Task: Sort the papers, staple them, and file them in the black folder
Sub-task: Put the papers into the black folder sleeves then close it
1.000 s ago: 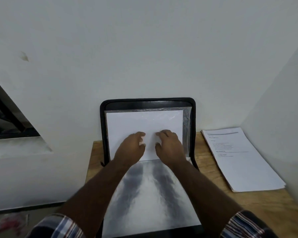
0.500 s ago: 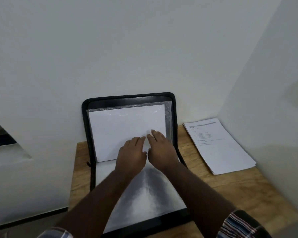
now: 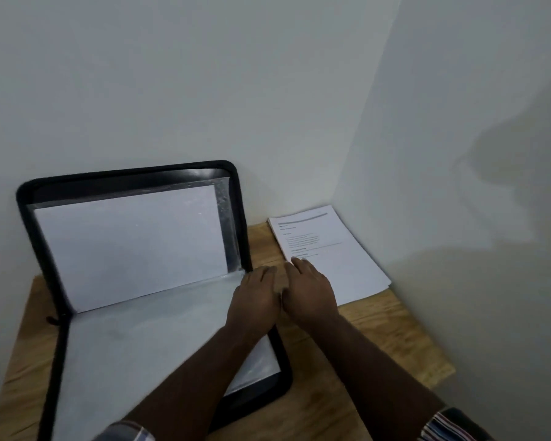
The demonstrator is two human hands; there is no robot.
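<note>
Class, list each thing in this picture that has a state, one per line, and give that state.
Folder: open, back half propped against the wall.
Sheet: inside the upright sleeve.
Paper stack: flat on the table, printed side up.
Left hand: empty, on the folder's right edge.
Right hand: empty, fingertips at the stack's edge.

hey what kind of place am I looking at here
Probably a small desk nook in an office or home: a wooden table pushed into a bare white wall corner, an open black folder and a stack of printed papers.
</note>
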